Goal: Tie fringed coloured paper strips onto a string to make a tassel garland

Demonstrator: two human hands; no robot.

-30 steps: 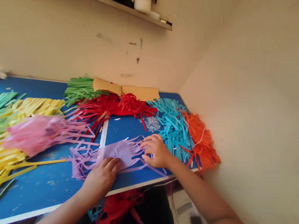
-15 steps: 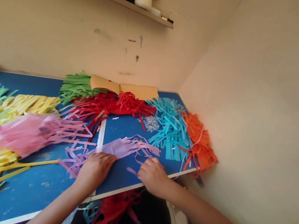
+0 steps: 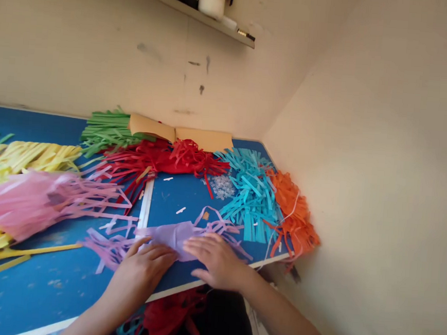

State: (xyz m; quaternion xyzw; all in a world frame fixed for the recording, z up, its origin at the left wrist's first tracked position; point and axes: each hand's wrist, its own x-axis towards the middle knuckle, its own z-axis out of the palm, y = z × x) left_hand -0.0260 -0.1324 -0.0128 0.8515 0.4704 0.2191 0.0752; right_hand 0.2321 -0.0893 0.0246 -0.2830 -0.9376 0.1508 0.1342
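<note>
A lilac fringed piece of tissue paper [image 3: 174, 234] lies on the blue table, its cut strips spreading out at both ends. My left hand [image 3: 145, 263] rests over its left part with fingers laid out on the paper. Flat on the right part is my right hand [image 3: 216, 261], its fingers stretched and its thumb apart. Both palms face down, and the paper beneath them is hidden. Just beyond the lilac paper are a small white clip-like piece [image 3: 181, 210] and a little orange scrap [image 3: 206, 215].
Around lie pink [image 3: 23, 201], yellow [image 3: 34, 155], green [image 3: 108, 130], red [image 3: 166, 155], turquoise [image 3: 249, 190] and orange fringed paper [image 3: 293, 209]. A pile of small clear pieces [image 3: 222, 186] sits near the turquoise fringe. Walls close the back and right; a shelf [image 3: 174, 6] hangs above.
My right hand has moved left and opened from a closed grip to lie flat on the lilac paper. My left hand stays on the paper. The view has shifted slightly.
</note>
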